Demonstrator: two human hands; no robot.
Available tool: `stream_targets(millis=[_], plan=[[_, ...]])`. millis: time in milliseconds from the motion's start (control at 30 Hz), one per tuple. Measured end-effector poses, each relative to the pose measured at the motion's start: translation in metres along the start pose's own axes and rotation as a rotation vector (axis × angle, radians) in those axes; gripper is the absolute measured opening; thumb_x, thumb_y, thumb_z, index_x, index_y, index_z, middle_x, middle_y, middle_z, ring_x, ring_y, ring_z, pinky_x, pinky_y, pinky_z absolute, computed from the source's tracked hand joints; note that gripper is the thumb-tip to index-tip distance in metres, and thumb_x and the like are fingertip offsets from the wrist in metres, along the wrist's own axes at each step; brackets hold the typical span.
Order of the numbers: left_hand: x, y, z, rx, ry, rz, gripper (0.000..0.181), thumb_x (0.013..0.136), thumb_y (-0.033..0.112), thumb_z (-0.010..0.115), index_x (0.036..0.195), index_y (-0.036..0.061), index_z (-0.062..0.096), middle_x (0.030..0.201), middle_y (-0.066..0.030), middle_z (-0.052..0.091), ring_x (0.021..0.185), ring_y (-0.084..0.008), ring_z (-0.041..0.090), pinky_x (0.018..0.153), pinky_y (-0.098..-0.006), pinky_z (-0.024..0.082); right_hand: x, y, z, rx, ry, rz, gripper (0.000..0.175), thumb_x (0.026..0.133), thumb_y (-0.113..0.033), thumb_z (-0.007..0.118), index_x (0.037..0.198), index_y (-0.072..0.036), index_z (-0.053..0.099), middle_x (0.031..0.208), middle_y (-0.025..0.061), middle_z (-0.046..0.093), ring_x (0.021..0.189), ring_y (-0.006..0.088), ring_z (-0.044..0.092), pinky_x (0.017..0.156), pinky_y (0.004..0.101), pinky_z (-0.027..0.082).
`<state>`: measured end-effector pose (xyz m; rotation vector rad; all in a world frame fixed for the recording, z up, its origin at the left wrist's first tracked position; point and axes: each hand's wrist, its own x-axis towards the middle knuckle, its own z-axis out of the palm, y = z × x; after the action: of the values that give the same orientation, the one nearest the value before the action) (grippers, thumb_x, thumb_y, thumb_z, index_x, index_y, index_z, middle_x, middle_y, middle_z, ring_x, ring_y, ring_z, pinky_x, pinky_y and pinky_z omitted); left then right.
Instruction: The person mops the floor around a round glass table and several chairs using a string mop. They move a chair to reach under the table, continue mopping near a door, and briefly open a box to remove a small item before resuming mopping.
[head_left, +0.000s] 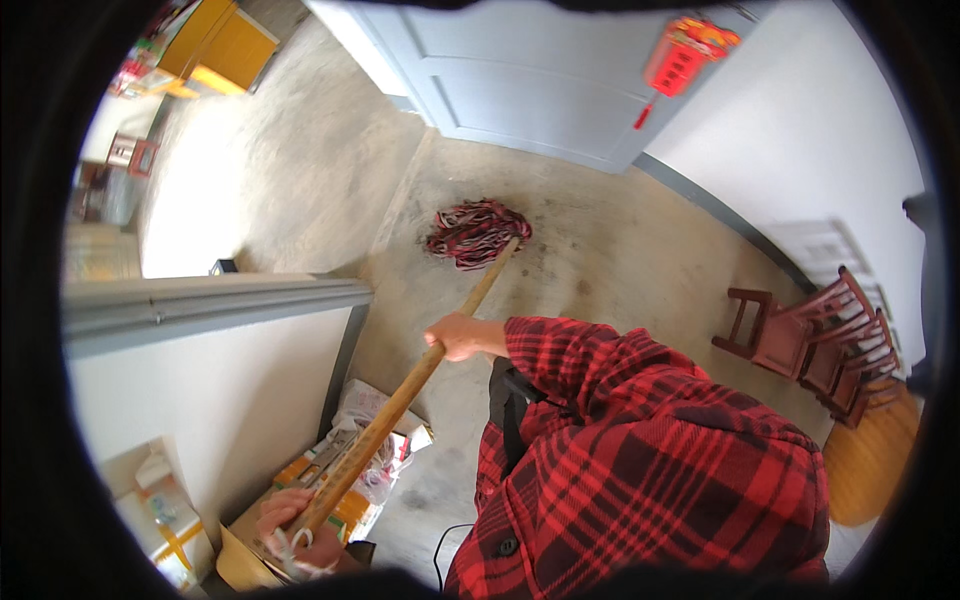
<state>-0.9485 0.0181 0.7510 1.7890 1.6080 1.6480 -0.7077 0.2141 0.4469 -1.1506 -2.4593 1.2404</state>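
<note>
A mop with a wooden handle (390, 411) slants from the lower left to the middle of the view. Its head of red, black and pale cloth strips (478, 232) lies spread on the concrete floor. My right hand (456, 336) is closed around the middle of the handle, and the arm above it wears a red and black plaid sleeve. Near the handle's upper end, at the lower left, my left hand (304, 529) wraps the wood beside a pale loop. Some of its fingers are blurred.
Ahead stands a grey door (517, 90) with a red hanging ornament (679, 64). A wall end (225, 304) edges the doorway at left. Boxes and plastic bags (375, 465) sit below it. Reddish wooden chairs (784, 341) and a round wooden surface (874, 457) are at right.
</note>
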Motion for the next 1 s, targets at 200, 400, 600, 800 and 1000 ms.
stream_targets(millis=[200, 400, 600, 800, 1000], plan=[[0.043, 0.002, 0.109, -0.406, -0.348, -0.032, 0.047, 0.095, 0.047, 0.044, 0.090, 0.0011, 0.052, 0.079, -0.0149, 0.057, 0.074, -0.0272, 0.060, 0.070, -0.0377, 0.052, -0.111, 0.091, -0.021, 0.099, 0.370, 0.125, 0.014, 0.071, -0.019, 0.066, 0.083, -0.014, 0.060, 0.080, 0.0134, 0.065, 0.082, 0.0382, 0.061, 0.067, 0.0480, 0.046], [0.061, 0.003, 0.195, -0.535, -0.751, -0.160, 0.029, 0.085, 0.021, 0.054, 0.095, -0.0043, 0.064, 0.089, -0.0175, 0.067, 0.083, -0.0272, 0.065, 0.079, -0.0347, 0.052, -0.232, 0.131, -0.010, 0.118, 0.672, 0.370, 0.017, 0.069, -0.012, 0.069, 0.081, -0.011, 0.057, 0.080, 0.0139, 0.062, 0.080, 0.0391, 0.060, 0.068, 0.0472, 0.046], [0.055, 0.014, 0.256, -0.540, -1.001, -0.437, 0.017, 0.089, 0.006, 0.049, 0.097, -0.0032, 0.061, 0.096, -0.0182, 0.067, 0.100, -0.0309, 0.064, 0.094, -0.0399, 0.048, -0.305, 0.142, 0.007, 0.127, 0.749, 0.555, 0.020, 0.071, -0.008, 0.070, 0.082, -0.007, 0.054, 0.080, 0.0155, 0.059, 0.080, 0.0375, 0.057, 0.068, 0.0441, 0.045], [0.084, -0.002, 0.278, -1.032, -0.921, -0.630, 0.003, 0.091, 0.003, 0.052, 0.093, 0.0017, 0.054, 0.087, -0.0107, 0.063, 0.095, -0.0270, 0.062, 0.100, -0.0475, 0.043, -0.272, 0.129, -0.006, 0.129, 0.814, 0.612, 0.019, 0.070, -0.009, 0.070, 0.083, -0.008, 0.056, 0.080, 0.0154, 0.062, 0.078, 0.0386, 0.059, 0.066, 0.0458, 0.047], [0.155, -0.049, 0.229, -1.160, -0.760, -0.549, 0.009, 0.093, 0.009, 0.058, 0.086, 0.0037, 0.054, 0.078, -0.0080, 0.060, 0.081, -0.0219, 0.060, 0.097, -0.0488, 0.043, -0.169, 0.119, -0.039, 0.022, 0.842, 0.545, 0.024, 0.067, -0.004, 0.068, 0.088, -0.011, 0.058, 0.087, 0.0131, 0.061, 0.086, 0.0374, 0.058, 0.073, 0.0443, 0.046]])
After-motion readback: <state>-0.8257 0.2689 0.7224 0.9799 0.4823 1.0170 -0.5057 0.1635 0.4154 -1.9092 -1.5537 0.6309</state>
